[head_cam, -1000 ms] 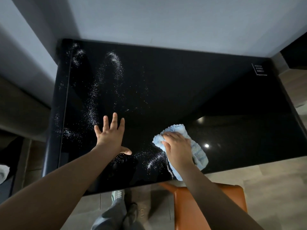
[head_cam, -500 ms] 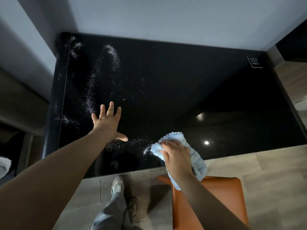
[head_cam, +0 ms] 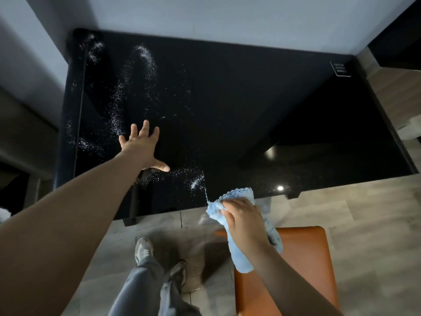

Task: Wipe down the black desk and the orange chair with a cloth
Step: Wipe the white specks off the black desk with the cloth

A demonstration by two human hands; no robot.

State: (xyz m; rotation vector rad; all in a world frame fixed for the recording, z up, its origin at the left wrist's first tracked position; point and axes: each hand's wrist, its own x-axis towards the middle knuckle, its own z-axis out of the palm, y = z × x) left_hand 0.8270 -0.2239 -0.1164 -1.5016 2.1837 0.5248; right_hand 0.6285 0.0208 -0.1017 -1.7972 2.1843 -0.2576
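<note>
The glossy black desk [head_cam: 239, 106] fills the upper middle of the head view. White powder [head_cam: 118, 110] is scattered in streaks over its left half, and a thin trail runs to the front edge. My left hand [head_cam: 141, 149] rests flat on the desk with fingers spread. My right hand [head_cam: 241, 217] grips a light blue cloth [head_cam: 239, 254] just past the desk's front edge, above the floor. The cloth hangs down over the orange chair [head_cam: 305, 265] at the lower right.
A small white-printed label [head_cam: 340, 69] sits at the desk's far right corner. Grey walls stand behind and to the left. My legs and shoes [head_cam: 143, 249] are on the wood-look floor [head_cam: 364, 213] in front of the desk.
My right hand has pulled the cloth toward me, off the desk's front edge and over the chair, dragging powder with it. My left hand stays flat on the desk.
</note>
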